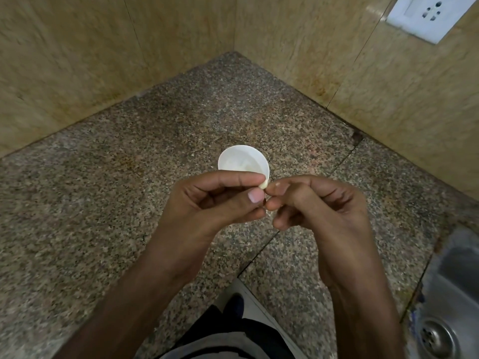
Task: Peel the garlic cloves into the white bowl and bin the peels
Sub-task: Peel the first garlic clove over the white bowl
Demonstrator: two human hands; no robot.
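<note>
Mid-peel: one garlic clove (263,184) held just in front of the white bowl (233,156).
I log my left hand (207,200) pinching the clove between thumb and forefinger. My right hand (318,203), fingers curled, picks at it. The bowl, on the granite counter (103,190), holds pale blurred bits, probably peeled cloves. No bin in view; binning judged outstanding.

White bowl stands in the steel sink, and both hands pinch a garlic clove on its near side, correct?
No. The head view shows the white bowl on the granite counter; the steel sink lies apart, lower right. The left hand and right hand do pinch a garlic clove on its near side.
</note>
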